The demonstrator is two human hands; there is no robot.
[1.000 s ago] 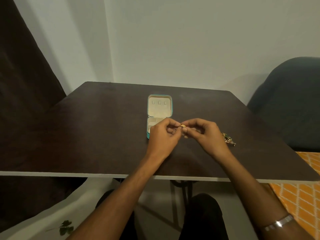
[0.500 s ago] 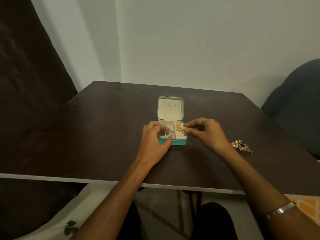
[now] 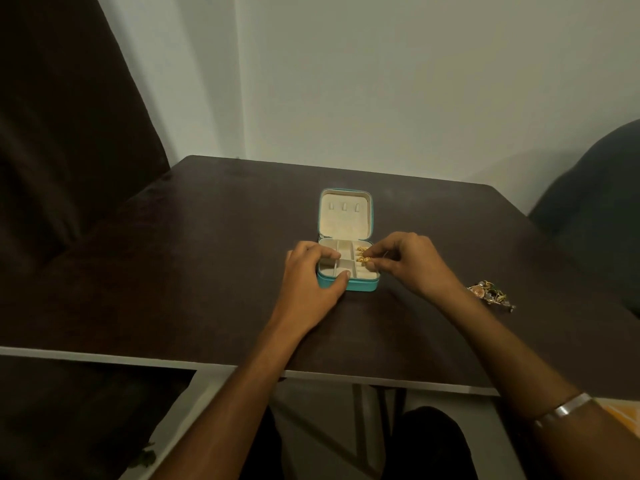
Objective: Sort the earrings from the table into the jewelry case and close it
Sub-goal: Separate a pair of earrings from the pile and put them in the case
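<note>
- Our left hand (image 3: 311, 282) grips the near left corner of the jewelry case (image 3: 347, 258): the thumb presses the teal front wall, and the curled fingers lie over the left compartments of the base.
- Our right hand (image 3: 410, 263) pinches a small gold earring (image 3: 365, 260) between thumb and forefinger, right at the right edge of the case base; the other fingers are curled behind the pinch.
- The two hands stand apart, one on each side of the case base.
- A second gold earring (image 3: 362, 249) lies in the far right compartment, just beyond the pinched one. We cannot tell whether the pinched earring touches the lining.
- The jewelry case stands open near the middle of the table (image 3: 207, 254). Its lid is raised at the far side and shows a cream lining with three small tabs. The base is divided into cream compartments.
- A cluster of loose earrings (image 3: 490, 293) lies on the table, right of our right forearm and well apart from the case. Single pieces in it are too small to tell apart.
- A metal bangle (image 3: 562, 412) circles our right forearm.
- A dark curtain (image 3: 62, 133) hangs at the left of the table, and a dark chair (image 3: 595, 202) stands at its right.
</note>
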